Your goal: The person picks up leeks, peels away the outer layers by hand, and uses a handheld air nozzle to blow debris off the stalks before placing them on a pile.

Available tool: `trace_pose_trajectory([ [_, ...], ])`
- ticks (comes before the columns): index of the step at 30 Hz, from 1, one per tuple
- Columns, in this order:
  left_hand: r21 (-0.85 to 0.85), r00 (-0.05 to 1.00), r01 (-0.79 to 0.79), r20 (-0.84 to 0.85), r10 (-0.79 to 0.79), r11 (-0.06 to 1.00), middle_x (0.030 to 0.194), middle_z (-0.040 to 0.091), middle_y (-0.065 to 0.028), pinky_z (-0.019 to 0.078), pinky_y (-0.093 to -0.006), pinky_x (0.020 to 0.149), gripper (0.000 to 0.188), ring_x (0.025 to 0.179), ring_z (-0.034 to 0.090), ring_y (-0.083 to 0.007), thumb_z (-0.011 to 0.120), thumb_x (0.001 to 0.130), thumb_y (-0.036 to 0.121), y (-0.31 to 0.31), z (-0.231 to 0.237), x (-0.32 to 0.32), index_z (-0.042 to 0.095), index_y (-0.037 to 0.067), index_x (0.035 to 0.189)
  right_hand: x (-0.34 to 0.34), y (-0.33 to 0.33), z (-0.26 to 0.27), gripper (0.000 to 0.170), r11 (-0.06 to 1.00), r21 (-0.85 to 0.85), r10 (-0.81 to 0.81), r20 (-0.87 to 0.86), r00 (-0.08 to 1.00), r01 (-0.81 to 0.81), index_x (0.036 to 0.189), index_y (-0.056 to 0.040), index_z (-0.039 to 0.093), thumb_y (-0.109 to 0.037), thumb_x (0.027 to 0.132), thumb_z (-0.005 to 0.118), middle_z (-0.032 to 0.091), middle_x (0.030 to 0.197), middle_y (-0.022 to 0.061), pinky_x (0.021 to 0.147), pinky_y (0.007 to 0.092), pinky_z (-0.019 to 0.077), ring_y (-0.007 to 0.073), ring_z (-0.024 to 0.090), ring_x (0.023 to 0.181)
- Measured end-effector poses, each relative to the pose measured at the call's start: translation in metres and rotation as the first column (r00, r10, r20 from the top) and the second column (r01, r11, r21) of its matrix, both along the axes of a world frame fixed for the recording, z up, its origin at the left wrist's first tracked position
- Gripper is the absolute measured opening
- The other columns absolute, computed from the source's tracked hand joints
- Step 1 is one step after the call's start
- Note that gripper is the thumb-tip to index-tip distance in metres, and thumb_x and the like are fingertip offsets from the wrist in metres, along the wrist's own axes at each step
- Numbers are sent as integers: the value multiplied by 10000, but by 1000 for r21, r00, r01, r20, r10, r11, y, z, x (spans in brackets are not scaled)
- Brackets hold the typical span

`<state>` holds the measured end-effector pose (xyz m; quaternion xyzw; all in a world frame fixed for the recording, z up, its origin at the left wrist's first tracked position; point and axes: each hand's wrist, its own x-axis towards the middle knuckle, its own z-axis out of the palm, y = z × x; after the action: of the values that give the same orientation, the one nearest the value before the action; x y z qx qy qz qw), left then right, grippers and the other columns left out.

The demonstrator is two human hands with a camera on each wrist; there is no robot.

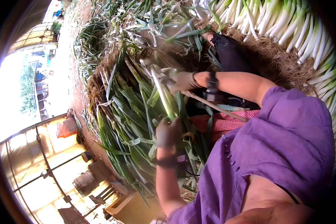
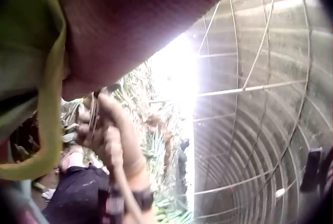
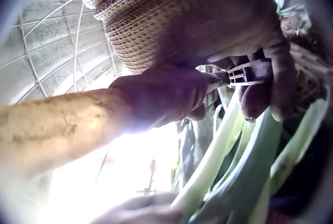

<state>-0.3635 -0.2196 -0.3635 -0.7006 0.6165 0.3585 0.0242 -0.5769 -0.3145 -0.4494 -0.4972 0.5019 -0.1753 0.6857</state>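
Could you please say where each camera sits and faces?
Head: on the head, facing forward and down at the leek; torso, arms, left hand and right hand show.
Left wrist: on that wrist, facing past the left hand toward the right hand; a leg shows.
Right wrist: on that wrist, facing leaves beyond the right hand.
Head and left wrist views share the hose.

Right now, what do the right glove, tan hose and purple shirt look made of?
Right glove: knitted yarn at the cuff, matte, from the visible stitch texture; cotton or synthetic, can't tell.
Tan hose: probably rubber or flexible plastic, dull finish; it curves away from the grip.
Purple shirt: soft matte cloth, judging by the loose folds; fibre unclear.
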Motion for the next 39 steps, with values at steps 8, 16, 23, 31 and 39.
trace_pose_trajectory([
  [8, 55, 968, -114, -217, 124, 992, 751, 643, -34, 475, -260, 565, 342, 639, 598, -100, 645, 931, 293, -21, -11, 18, 674, -40, 1003, -38, 76, 46, 352, 995, -46, 87, -21, 996, -88, 802, 39, 625, -307, 822, 684, 626, 602, 75, 430, 328, 478, 173, 604, 462],
  [16, -126, 999, 46, 10, -45, 991, 861, 694, -217, 519, -421, 757, 428, 834, 692, -350, 618, 929, 397, 21, -16, 9, 662, -14, 1039, -21, 44, 25, 281, 995, 73, 55, 110, 992, -64, 867, -15, 497, -238, 889, 665, 537, 549, 83, 361, 308, 431, 165, 549, 407],
  [23, -223, 940, -325, -181, 288, 919, 991, 730, -157, 523, -314, 752, 355, 840, 671, -195, 675, 895, 209, -49, 28, 123, 656, -37, 1151, -27, 47, 0, 311, 998, 47, 28, 175, 984, -37, 824, -6, 551, -281, 874, 686, 545, 587, 36, 382, 297, 425, 126, 520, 419],
  [31, -347, 824, -329, 349, 447, 878, 962, 705, -246, 534, -427, 778, 532, 870, 693, -362, 735, 760, 387, -93, -18, 234, 661, -75, 1014, -35, 48, 4, 346, 999, -18, 31, 144, 989, -29, 944, -24, 505, -306, 886, 695, 530, 617, 47, 396, 282, 437, 118, 512, 432],
  [39, -139, 867, -454, -297, 400, 880, 864, 683, -65, 480, -277, 634, 389, 718, 606, -126, 728, 858, 300, -36, 91, 154, 674, -49, 1021, -43, 50, 13, 321, 999, 51, -16, 215, 977, 5, 890, -21, 529, -303, 887, 680, 537, 605, 36, 406, 284, 431, 125, 525, 440],
])
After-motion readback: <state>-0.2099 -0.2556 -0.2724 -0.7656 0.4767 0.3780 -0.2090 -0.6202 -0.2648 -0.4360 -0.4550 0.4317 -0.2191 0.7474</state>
